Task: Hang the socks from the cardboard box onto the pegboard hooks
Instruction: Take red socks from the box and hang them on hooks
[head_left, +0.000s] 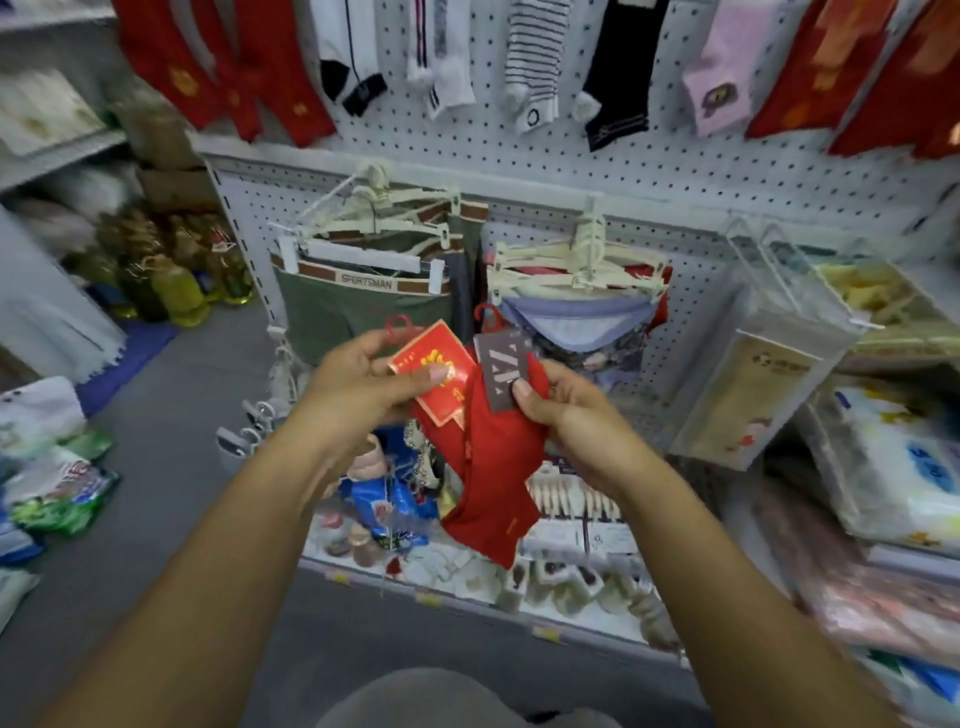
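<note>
Two bare arms reach forward in front of the shelves. Between them hang the red cloth socks (493, 467), held up in the air below the white pegboard with small holes (519, 150). The left hand (363, 384) pinches the socks with its fingers and thumb clamped on the red paper label (436, 374). The right hand (566, 415) grips them too, its thumb pressed on the grey paper label (501, 371) and its fingers curled behind. Just past the socks, green underpants on a white plastic hanger (358, 312) hang on the board. Higher up hang a black-and-white striped sock (535, 57) and a pink sock (722, 78).
</note>
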